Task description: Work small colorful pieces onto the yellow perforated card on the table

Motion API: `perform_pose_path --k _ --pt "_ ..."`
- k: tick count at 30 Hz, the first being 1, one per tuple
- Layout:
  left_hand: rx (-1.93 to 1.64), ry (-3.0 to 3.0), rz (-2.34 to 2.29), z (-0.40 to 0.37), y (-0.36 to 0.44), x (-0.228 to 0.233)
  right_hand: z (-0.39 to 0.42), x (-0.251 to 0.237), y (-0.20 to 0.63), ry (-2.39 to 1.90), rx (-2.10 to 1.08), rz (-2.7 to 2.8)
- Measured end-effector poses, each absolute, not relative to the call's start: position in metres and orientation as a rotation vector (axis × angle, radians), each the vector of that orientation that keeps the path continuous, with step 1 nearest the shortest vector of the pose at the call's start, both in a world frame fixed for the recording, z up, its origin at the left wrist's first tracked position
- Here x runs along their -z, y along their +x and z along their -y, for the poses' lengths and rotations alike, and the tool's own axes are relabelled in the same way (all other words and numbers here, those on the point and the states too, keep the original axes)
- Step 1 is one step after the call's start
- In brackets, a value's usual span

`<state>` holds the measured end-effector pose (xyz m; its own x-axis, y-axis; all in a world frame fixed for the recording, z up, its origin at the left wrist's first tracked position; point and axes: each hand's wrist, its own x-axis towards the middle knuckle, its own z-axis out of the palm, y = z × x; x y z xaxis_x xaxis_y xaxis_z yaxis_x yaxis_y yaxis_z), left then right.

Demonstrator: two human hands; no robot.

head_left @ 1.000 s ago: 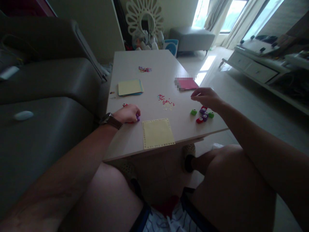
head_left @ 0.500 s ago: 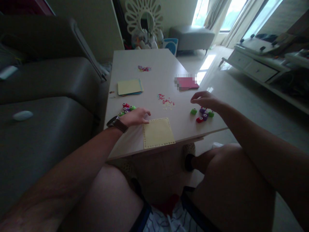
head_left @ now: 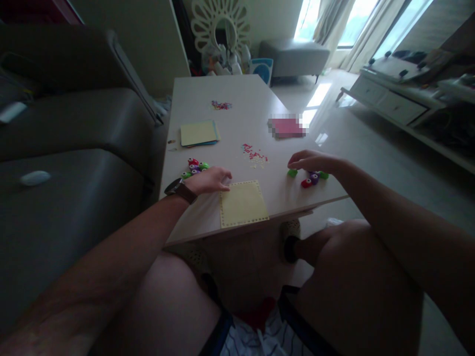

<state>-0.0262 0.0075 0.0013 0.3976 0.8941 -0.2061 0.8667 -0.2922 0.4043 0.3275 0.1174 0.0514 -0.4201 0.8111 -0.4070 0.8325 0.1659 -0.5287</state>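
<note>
The right hand (head_left: pixel 310 161) had dropped onto the green punch (head_left: pixel 292 172), fingers curled over it, grip unclear. The left hand (head_left: pixel 208 179) stayed open, fingertips touching the yellow card (head_left: pixel 242 203) near the table (head_left: pixel 237 94) edge.

Wearer's body, head view: bare arms, bare knees.
Left hand (head_left: pixel 208 180), left of centre: dark watch with brown strap at the wrist. Right hand (head_left: pixel 310 161), right of centre: nothing worn, forearm sleeveless. Bottom centre: white shorts with thin dark lines, dark hem band, red patch between the legs.
</note>
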Motion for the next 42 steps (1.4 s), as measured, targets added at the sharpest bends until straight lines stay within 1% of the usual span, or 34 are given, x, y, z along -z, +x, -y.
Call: perform_pose_path --k 4,12,16,20,34,42 --pt "-0.083 2.219 -1.497 -0.009 -0.028 0.002 -0.115 -0.050 0.324 1.738 1.055 -2.360" --pt "-0.112 2.261 -1.452 -0.007 -0.027 0.002 -0.107 -0.052 0.316 1.741 1.115 -2.324" --pt "-0.105 2.267 -1.471 -0.009 -0.023 0.006 -0.108 -0.047 0.316 1.732 1.045 -2.351" --pt "-0.093 2.267 -1.544 -0.009 -0.014 0.006 -0.110 -0.039 0.316 1.705 0.953 -2.372" --pt "-0.108 2.078 -1.530 -0.009 -0.005 0.013 -0.116 -0.028 0.312 1.539 0.934 -2.485" --pt "-0.093 2.081 -1.527 -0.010 -0.004 0.011 -0.117 -0.021 0.310 1.480 0.815 -2.504"
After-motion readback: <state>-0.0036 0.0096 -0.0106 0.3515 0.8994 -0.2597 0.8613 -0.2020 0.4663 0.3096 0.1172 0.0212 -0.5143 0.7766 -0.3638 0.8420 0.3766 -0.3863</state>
